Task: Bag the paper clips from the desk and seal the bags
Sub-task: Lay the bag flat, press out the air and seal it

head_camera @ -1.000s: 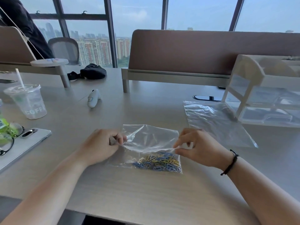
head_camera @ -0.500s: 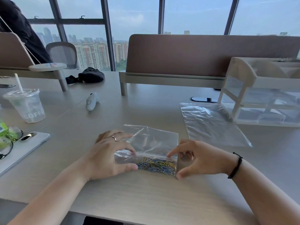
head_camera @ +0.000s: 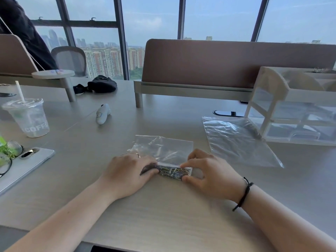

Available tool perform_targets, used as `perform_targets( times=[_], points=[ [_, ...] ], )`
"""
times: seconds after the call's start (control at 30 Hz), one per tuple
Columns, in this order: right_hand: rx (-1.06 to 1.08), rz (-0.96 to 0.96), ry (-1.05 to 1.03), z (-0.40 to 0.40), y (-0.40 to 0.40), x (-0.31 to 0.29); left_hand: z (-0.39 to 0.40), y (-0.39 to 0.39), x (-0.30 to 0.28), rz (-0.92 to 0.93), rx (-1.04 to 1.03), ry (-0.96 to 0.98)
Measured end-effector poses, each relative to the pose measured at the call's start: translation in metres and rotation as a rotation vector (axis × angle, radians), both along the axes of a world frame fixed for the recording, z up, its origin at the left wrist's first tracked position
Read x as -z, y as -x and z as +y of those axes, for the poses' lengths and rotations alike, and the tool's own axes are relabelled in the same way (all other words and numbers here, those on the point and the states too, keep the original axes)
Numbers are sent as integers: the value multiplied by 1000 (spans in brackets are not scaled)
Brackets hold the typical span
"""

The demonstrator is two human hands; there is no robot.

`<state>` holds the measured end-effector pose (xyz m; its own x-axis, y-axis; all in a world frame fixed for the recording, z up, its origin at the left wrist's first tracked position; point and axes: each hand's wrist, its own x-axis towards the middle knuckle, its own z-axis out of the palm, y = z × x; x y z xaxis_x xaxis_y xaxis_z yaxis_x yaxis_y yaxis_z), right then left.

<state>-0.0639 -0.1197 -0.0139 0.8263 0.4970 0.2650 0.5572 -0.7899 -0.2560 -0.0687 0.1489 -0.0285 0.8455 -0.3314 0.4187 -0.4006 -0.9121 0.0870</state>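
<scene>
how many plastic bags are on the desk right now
2. One small bag holding paper clips lies at the near middle, held by the left hand and right hand. A larger bag lies flat to the right, beside the clear organizer. Others could be hidden.

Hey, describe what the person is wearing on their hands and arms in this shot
Both forearms are bare, with no sleeves in view. The left hand wears a thin ring on one finger. The right hand has no ring that shows, but its wrist carries a thin black cord bracelet with a loose end hanging off it. No gloves, watch or other markings are visible.
</scene>
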Motion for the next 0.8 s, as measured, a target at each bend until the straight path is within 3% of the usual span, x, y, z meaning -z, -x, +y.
perform_targets(
  times=[0.2,0.43,0.67,0.8],
  points=[
    [149,-231,137,36,-47,11,-12,-40,-1,57,-143,17],
    [316,-217,67,63,-99,19,-30,-105,4,245,-147,263],
    [319,-178,3,66,-125,19,-34,-129,3,232,-105,261],
    [292,-165,-9,63,-122,21,-40,-118,2,169,-104,120]
  ],
)
